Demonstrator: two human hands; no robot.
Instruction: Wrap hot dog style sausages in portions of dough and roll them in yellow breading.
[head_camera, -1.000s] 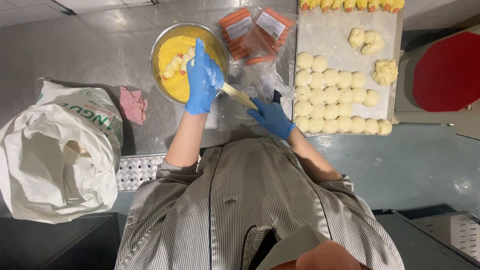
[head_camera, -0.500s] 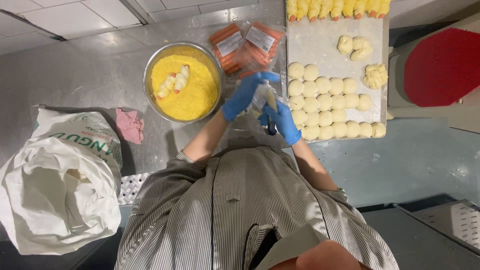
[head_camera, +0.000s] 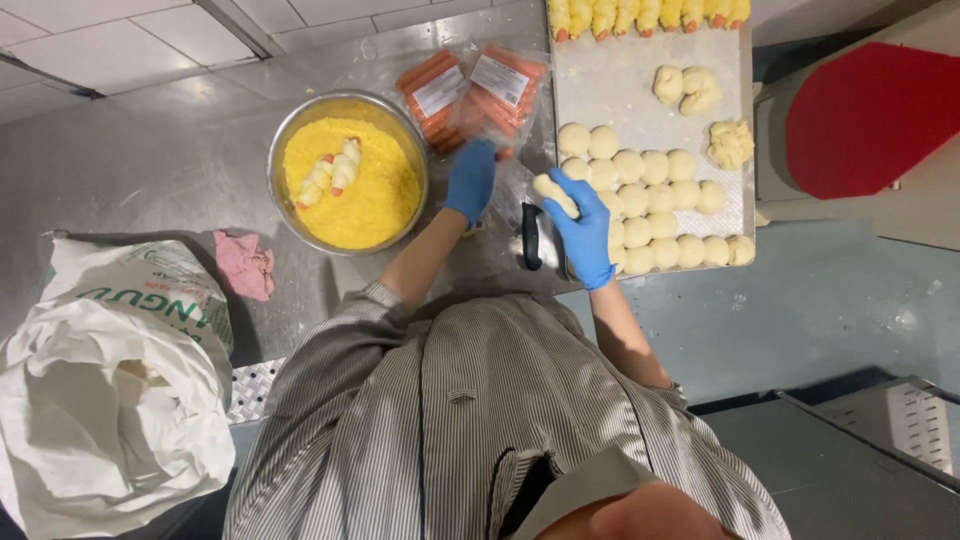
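Note:
My left hand (head_camera: 470, 180), in a blue glove, lies flat with its fingertips at the open edge of the clear sausage packs (head_camera: 470, 85); I see nothing held in it. My right hand (head_camera: 583, 238), also gloved, grips an elongated piece of dough (head_camera: 553, 192) at the left edge of the lined baking tray (head_camera: 620, 75). Rows of round dough balls (head_camera: 655, 195) fill the tray's near half. A black-handled knife (head_camera: 530, 236) rests on the steel counter between my hands. A metal bowl (head_camera: 415, 155) of yellow crumbs holds two dough-wrapped sausages (head_camera: 332, 172).
Crumbed sausage rolls (head_camera: 645, 14) line the tray's far edge, with loose dough lumps (head_camera: 730, 143) below them. A white sack (head_camera: 110, 400) and a pink cloth (head_camera: 245, 264) lie at the left. A red board (head_camera: 870, 105) sits at the right.
My left hand left the bowl, met the right hand by the tray, then moved to the sausage packs. The right hand shifted slightly right, still holding dough.

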